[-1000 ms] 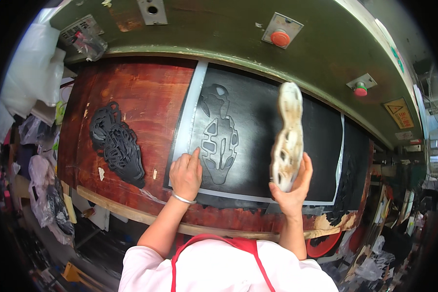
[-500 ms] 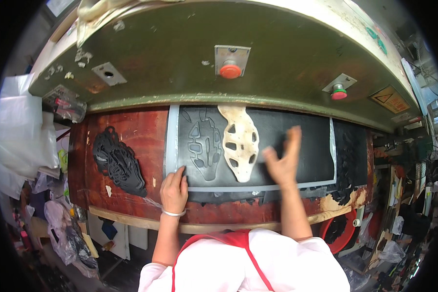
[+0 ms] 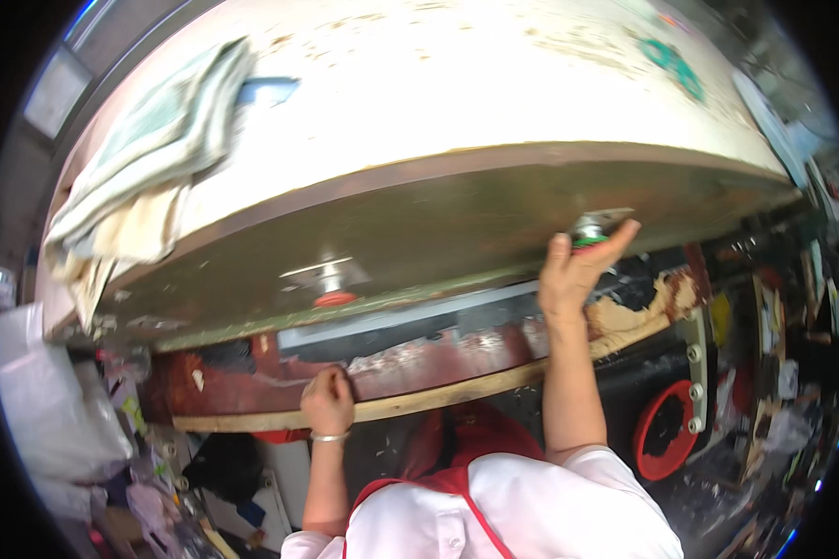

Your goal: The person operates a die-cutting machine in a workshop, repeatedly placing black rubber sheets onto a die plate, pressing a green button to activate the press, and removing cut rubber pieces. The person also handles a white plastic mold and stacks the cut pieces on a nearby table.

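My right hand (image 3: 580,275) is raised to a green-ringed push button (image 3: 587,240) on the front of the machine's green beam (image 3: 466,219). Its thumb and fingers are spread on either side of the button; whether the palm touches it I cannot tell. My left hand (image 3: 329,402), with a white band at the wrist, rests at the front of the red-brown table (image 3: 280,377), fingers curled in with nothing visible in them. The beam hides most of the black sheet; only its pale front border (image 3: 419,312) shows. The cream openwork template is out of sight.
A red button (image 3: 334,296) juts from the beam left of centre. Folded cloth (image 3: 158,177) and green-handled scissors (image 3: 673,67) lie on the pale machine top. A wooden strip (image 3: 457,393) edges the table. Below right stands a red bin (image 3: 645,438); plastic bags (image 3: 56,391) hang at left.
My right hand has gone from above the black sheet up to the green-ringed button. My left hand has left the sheet's corner for the table front, fingers curled. The view has tilted upward.
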The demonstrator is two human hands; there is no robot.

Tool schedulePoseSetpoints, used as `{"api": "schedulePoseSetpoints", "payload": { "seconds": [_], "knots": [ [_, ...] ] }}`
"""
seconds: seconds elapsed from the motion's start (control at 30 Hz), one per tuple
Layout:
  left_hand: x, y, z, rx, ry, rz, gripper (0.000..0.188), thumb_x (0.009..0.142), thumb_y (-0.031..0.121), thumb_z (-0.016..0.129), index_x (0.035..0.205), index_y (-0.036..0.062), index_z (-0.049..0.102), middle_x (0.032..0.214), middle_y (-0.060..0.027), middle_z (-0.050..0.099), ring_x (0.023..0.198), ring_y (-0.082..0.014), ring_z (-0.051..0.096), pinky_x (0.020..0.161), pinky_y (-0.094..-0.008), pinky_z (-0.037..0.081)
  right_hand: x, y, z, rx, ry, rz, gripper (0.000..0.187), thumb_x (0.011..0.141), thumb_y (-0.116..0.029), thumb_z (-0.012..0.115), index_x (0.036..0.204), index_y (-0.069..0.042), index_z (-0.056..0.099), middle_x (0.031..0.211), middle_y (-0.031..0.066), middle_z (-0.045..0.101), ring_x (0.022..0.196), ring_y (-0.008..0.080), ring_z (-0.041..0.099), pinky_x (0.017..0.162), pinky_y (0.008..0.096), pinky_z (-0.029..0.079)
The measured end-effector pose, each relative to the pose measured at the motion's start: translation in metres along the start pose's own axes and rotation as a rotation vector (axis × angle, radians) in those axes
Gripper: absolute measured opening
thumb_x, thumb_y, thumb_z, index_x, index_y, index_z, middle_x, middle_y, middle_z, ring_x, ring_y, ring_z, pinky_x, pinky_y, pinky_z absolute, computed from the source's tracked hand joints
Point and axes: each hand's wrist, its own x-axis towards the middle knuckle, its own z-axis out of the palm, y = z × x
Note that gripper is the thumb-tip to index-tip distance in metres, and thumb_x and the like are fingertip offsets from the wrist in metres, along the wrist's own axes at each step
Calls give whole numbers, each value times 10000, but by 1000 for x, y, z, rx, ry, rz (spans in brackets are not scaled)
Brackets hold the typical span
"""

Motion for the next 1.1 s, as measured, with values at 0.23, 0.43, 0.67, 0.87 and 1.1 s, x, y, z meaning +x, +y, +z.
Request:
{"api": "schedulePoseSetpoints", "payload": {
  "seconds": [0.23,0.43,0.67,0.87,1.1],
  "knots": [
    [-23,-12,-9,-50,-1,70,212,898,141,586,1013,-8,686,975,-183,693,875,-325,682,767,-379,535,-110,-1,-76,32,-427,219,709,842,-326,611,1381,52,348,1072,283,586,1023,449,544,907,520,420],
    [-45,-22,-7,-14,33,29,352,852,339,660,857,-9,710,717,-163,686,615,-299,653,559,-405,507,-183,15,-108,260,-526,38,168,855,-200,620,863,-32,626,760,185,587,820,368,587,714,454,488],
    [-129,-1,-39,28,-35,-41,378,845,361,653,908,-6,718,779,-187,690,690,-339,668,628,-408,536,-191,11,-138,154,-621,181,97,786,-140,617,739,-55,617,670,153,601,723,345,597,663,445,506],
    [-147,19,-60,-151,63,-45,164,895,91,577,959,-34,661,895,-205,675,783,-354,640,703,-410,501,-183,-68,-93,157,-786,-31,967,604,-325,824,1410,-76,352,1305,328,378,1239,513,314,1040,527,329],
    [-119,47,-43,150,-212,164,547,821,81,590,1335,-13,426,1366,-211,448,1333,-361,361,1121,-523,213,-223,-94,-90,188,-862,-63,1085,487,-207,833,1428,-78,308,1366,377,176,1283,549,179,1045,570,291]
  ]
}}
